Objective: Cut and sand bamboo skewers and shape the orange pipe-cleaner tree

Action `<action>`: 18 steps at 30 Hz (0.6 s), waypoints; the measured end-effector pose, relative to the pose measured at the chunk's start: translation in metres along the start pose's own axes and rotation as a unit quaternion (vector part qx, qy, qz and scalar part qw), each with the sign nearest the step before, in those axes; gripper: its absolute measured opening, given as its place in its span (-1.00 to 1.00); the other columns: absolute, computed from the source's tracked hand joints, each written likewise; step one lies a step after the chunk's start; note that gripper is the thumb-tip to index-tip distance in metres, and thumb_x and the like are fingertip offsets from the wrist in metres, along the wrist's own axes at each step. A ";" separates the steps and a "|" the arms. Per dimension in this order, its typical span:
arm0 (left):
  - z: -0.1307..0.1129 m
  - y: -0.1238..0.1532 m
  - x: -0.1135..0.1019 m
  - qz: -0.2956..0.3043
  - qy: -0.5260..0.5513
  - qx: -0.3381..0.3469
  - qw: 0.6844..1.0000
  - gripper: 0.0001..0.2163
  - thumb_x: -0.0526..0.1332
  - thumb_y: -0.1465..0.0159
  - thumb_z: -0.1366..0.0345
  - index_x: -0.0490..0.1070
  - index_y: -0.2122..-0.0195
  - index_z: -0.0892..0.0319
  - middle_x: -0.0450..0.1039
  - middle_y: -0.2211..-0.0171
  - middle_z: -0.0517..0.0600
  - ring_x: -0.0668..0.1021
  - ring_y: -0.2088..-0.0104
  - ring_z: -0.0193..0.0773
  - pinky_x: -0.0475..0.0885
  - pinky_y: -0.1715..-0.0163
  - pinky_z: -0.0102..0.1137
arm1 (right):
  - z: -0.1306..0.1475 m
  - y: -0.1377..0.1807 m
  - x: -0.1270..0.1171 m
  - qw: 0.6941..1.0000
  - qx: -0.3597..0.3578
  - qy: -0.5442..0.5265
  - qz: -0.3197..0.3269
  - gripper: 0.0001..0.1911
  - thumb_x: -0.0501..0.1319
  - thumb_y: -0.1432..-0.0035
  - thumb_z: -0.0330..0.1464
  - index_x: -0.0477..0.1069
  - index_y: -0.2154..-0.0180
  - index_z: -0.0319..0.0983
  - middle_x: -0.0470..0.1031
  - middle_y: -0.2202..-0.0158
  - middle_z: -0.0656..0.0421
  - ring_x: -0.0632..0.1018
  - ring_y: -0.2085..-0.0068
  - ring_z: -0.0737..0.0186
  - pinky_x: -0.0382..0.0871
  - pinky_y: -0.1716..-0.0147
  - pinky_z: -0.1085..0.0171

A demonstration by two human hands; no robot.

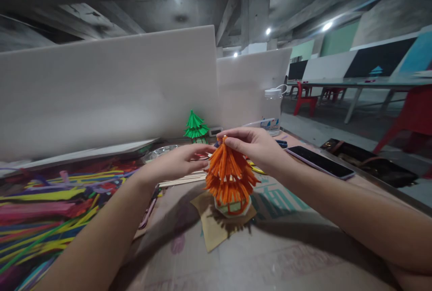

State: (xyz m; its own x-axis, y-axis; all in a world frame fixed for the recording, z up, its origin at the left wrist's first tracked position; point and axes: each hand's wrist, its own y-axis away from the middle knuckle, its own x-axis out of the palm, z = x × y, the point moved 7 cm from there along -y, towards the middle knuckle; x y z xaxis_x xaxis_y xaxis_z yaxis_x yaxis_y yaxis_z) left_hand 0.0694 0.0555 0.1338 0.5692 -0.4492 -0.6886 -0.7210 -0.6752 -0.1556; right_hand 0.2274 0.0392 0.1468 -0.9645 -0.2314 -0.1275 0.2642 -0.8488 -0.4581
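An orange tiered paper pagoda (230,178) stands on a brown card scrap (212,228) in the middle of the table. My right hand (256,147) pinches the tip of its roof from above, fingers closed. From the left, my left hand (178,161) reaches in with its fingers stretched toward the upper tier, touching or nearly touching it.
A heap of coloured paper strips (50,210) covers the left of the table. A green paper tree (195,126) stands at the back by white partition boards (108,88). A plastic jar (272,111), a phone (319,161) and wooden sticks (182,179) lie nearby.
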 end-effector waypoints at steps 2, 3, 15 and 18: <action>-0.002 -0.002 -0.003 -0.029 0.044 0.007 0.999 -0.63 0.23 -0.34 0.18 0.45 -0.16 0.07 0.53 -0.09 0.07 0.54 -0.08 -0.11 0.42 -0.09 -0.27 | 0.004 0.003 0.004 0.999 -0.030 -0.021 0.004 -0.77 0.33 -0.16 -0.32 0.54 0.11 -0.20 0.64 0.13 0.10 0.63 0.14 0.24 0.53 0.08 0.21; -0.003 -0.003 -0.003 -0.042 0.069 0.015 0.997 -0.62 0.21 -0.36 0.16 0.42 -0.19 0.06 0.51 -0.12 0.07 0.53 -0.11 -0.11 0.40 -0.11 -0.26 | 0.007 0.004 0.005 0.998 -0.047 -0.029 0.003 -0.76 0.34 -0.14 -0.33 0.51 0.12 -0.20 0.63 0.14 0.11 0.63 0.13 0.25 0.52 0.08 0.22; -0.021 -0.005 0.000 -0.156 0.256 0.084 0.950 -0.50 0.35 -0.27 0.08 0.37 -0.21 0.03 0.48 -0.15 0.09 0.48 -0.17 -0.07 0.39 -0.15 -0.25 | 0.012 0.010 0.008 0.999 -0.040 -0.007 0.009 -0.81 0.34 -0.13 -0.26 0.49 0.26 -0.23 0.59 0.26 0.15 0.58 0.26 0.27 0.49 0.21 0.25; -0.023 -0.002 -0.006 -0.185 0.201 0.101 0.957 -0.66 0.33 -0.29 0.12 0.48 -0.04 0.12 0.54 -0.03 0.09 0.55 -0.07 -0.11 0.44 -0.06 -0.29 | 0.011 0.008 0.008 0.999 -0.037 -0.012 0.009 -0.82 0.35 -0.10 -0.28 0.49 0.28 -0.23 0.56 0.31 0.18 0.56 0.29 0.29 0.47 0.25 0.27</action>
State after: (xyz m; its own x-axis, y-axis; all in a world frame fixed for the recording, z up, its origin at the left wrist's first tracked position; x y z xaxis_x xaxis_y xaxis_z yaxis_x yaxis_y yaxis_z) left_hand 0.0766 0.0455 0.1545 0.8765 -0.4177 -0.2394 -0.4802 -0.7229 -0.4968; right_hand 0.2224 0.0252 0.1513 -0.9591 -0.2585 -0.1155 0.2802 -0.8075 -0.5190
